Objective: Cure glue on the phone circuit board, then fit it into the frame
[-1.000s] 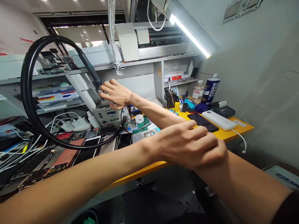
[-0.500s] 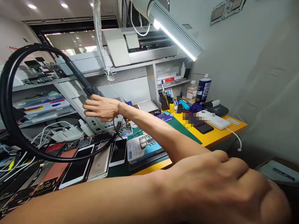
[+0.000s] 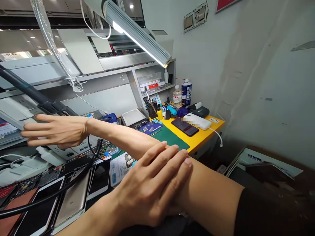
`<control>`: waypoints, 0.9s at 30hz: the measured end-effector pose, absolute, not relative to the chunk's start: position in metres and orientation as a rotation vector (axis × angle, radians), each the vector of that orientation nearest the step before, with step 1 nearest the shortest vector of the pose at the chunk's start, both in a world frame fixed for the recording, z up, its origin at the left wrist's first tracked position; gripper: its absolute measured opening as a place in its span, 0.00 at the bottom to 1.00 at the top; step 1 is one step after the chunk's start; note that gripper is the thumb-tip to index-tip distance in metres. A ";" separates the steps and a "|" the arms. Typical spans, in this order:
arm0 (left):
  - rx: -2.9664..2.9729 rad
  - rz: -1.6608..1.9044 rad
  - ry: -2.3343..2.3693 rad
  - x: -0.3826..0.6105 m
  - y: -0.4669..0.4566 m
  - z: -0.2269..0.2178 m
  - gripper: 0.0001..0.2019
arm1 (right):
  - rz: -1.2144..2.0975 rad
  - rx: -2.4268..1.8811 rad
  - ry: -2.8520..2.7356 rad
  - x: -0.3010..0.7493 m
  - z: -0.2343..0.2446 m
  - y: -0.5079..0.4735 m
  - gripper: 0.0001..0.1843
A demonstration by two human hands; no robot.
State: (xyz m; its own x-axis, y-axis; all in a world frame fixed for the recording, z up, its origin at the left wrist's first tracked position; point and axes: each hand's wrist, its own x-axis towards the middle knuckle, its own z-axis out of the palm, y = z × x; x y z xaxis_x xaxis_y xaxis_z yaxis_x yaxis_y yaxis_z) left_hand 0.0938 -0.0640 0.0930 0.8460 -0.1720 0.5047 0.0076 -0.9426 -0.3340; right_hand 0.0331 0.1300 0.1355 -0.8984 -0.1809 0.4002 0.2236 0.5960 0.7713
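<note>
Two hands are shown, with the arms crossed. At the far left a black handle [image 3: 52, 106] on a thick hose [image 3: 14, 81] is propped at a slant against the shelving. The right hand [image 3: 54, 131] is held just below it, flat, the fingers stretched out and closed on nothing; whether the handle is touched cannot be told. Below, a row of phones [image 3: 73, 196] is laid on the bench. Further right, the left hand [image 3: 152, 183] is laid open on the right forearm, with nothing gripped. Beyond it a green mat [image 3: 169, 136] and a dark phone [image 3: 184, 126] are seen on the yellow table [image 3: 199, 137]. For a sound hold, it is judged that the handle should be grasped at mid-length. The hose should be kept off the phones and the forearm left free of the other hand's weight.
</note>
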 end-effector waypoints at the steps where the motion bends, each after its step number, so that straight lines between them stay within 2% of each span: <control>1: -2.680 -0.782 0.111 0.092 -0.063 0.093 0.28 | -1.236 -0.033 -2.369 0.033 0.134 0.129 0.36; 7: -2.576 -0.760 0.019 0.081 -0.056 0.091 0.30 | -1.210 -0.037 -2.351 0.032 0.131 0.126 0.39; 11: -2.852 -0.725 -0.087 0.081 -0.063 0.109 0.31 | -1.222 -0.020 -2.469 0.023 0.132 0.131 0.38; 12: -2.952 -0.748 -0.133 0.083 -0.067 0.116 0.29 | -1.223 -0.014 -2.495 0.020 0.132 0.133 0.38; 16: -3.198 -0.774 -0.255 0.097 -0.078 0.137 0.11 | -1.236 0.010 -2.611 0.006 0.134 0.139 0.39; 19: -3.265 -0.775 -0.321 0.105 -0.084 0.134 0.09 | -1.268 0.027 -2.661 0.001 0.136 0.141 0.41; 23: -3.284 -0.833 -0.337 0.104 -0.089 0.124 0.11 | -1.325 0.024 -2.644 0.002 0.135 0.143 0.40; 27: -3.244 -0.821 -0.360 0.101 -0.093 0.127 0.10 | -1.406 0.012 -2.632 0.001 0.134 0.144 0.46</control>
